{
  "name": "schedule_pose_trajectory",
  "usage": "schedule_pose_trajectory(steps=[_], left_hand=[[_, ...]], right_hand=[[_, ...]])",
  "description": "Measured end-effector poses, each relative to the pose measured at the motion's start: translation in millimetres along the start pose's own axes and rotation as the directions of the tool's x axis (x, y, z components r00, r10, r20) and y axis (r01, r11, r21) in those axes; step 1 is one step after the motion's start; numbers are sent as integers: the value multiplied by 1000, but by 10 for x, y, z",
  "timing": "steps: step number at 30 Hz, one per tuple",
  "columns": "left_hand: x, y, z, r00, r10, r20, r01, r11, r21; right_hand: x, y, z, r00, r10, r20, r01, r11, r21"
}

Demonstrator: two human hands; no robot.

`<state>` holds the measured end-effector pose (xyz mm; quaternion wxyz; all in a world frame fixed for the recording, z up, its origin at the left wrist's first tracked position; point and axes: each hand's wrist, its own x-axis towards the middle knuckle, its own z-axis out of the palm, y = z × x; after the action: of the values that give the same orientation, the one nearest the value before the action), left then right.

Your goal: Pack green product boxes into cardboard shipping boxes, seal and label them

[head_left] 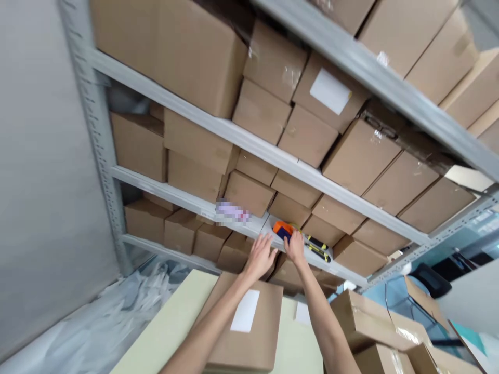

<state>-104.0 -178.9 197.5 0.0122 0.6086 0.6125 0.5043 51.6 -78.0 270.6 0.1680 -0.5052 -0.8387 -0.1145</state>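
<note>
My right hand (295,248) reaches to a metal shelf edge, its fingers closed on an orange and dark blue tool (281,229), whose exact kind I cannot make out. Just right of that hand, black-and-yellow handled tools (318,252) lie on the same shelf. My left hand (260,256) is beside it to the left, fingers stretched out over the shelf's front edge, holding nothing. A blurred-out purple and white item (233,211) sits on the shelf farther left.
Grey metal shelving (249,137) bears several rows of cardboard boxes. Below my arms, a cardboard box (249,343) with a white label lies on a pale yellow surface (171,327). More cartons (384,322) stand at lower right. Crumpled plastic sheeting (128,311) covers the lower left.
</note>
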Motion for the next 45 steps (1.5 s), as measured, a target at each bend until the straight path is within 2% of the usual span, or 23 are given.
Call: schedule_pose_trajectory(steps=[2,4,8,13,17,19,21,23,25,27,31,36,38,39,41,43,45], left_hand=[[153,118,63,999,-15,32,15,1000,0],[237,177,119,995,-48,91,48,999,2],[266,220,170,989,-67,131,70,997,-18],[102,260,99,983,-111,148,125,988,-92],[-232,258,20,977,-149,153,172,974,-145],[-502,285,-25,977,-163,140,194,949,-247],[-835,356,-108,979,-173,109,202,898,-391],[-1179,453,-252,976,-196,94,217,849,-482],[-1469,526,-439,964,-246,99,261,823,-504],[-1675,545,-621,948,-298,112,314,816,-485],[-1928,505,-885,947,-253,198,316,842,-437],[-2177,518,-1077,953,-171,250,268,861,-433],[-2265,522,-1121,945,-158,287,273,863,-425],[-2301,522,-1143,939,-155,307,280,863,-421],[-2343,521,-1205,929,-167,330,301,859,-414],[-2333,522,-1301,932,-218,290,327,850,-412],[-2272,523,-1423,943,-275,188,330,848,-415]], right_hand=[[133,-22,19,995,77,70,-76,997,-24],[213,-61,37,994,75,81,-73,997,-28],[280,-134,4,994,46,96,-45,999,-10],[229,-136,-82,994,22,106,-31,996,81],[-116,-113,-33,999,-9,44,-2,968,250],[-448,-120,16,999,-14,32,-2,889,459],[-877,-166,32,998,-10,57,-31,731,681],[-1338,-275,-5,993,-15,117,-85,589,803],[-1742,-438,-68,984,-4,177,-153,479,864],[-2040,-613,-111,972,23,233,-221,411,884],[-2395,-839,-131,937,53,345,-346,265,900],[-2655,-949,-202,847,97,523,-524,-17,851],[-2738,-997,-235,817,103,567,-561,-81,824],[-2779,-1023,-252,810,104,577,-572,-83,816],[-2860,-1072,-294,817,102,567,-568,-30,823],[-2942,-1109,-348,844,100,526,-534,79,842],[-3025,-1124,-410,870,90,484,-492,219,843]])
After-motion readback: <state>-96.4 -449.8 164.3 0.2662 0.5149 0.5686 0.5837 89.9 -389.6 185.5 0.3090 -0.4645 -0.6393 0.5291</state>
